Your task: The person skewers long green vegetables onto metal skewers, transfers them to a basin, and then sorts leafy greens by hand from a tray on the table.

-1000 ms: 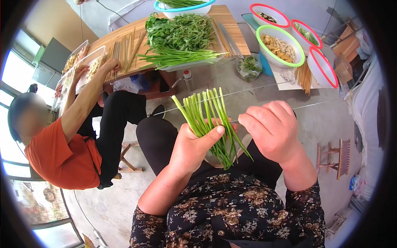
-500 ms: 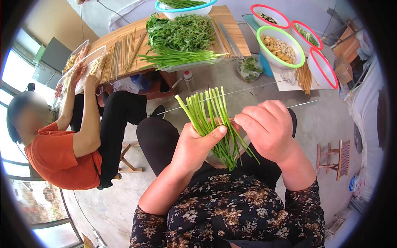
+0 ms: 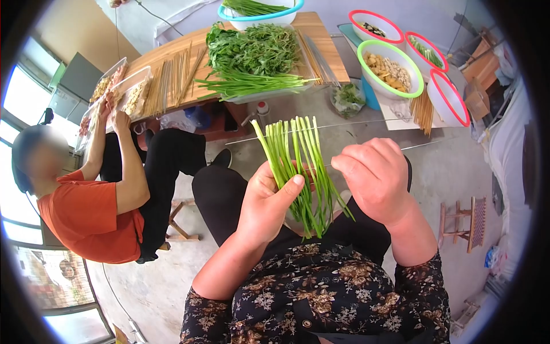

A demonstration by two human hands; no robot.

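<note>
My left hand (image 3: 268, 200) is closed around a bunch of green chives (image 3: 303, 172), its thumb lying across the front of the stalks. The pale cut ends point up and away, fanned side by side, and the green leaves hang toward my lap. One thin metal skewer (image 3: 366, 122) crosses the chives near their upper ends and sticks out on both sides. To the right, my right hand (image 3: 375, 178) pinches a second metal skewer (image 3: 421, 144). Its near end reaches the chives around my left fingers; whether it pierces them is hidden there.
A wooden table (image 3: 323, 28) ahead bears a tray of leafy greens (image 3: 255, 49), chives and skewers. Rimmed bowls (image 3: 423, 86) and bamboo skewers (image 3: 422, 114) stand on the right. A co-worker in an orange shirt (image 3: 94, 215) sits at left by food trays (image 3: 150, 71). A small stool (image 3: 475, 223) is right.
The chives have shifted slightly right and stand more upright and evenly spread. The upper skewer has moved with them to the right. My right hand still pinches its skewer, almost in place.
</note>
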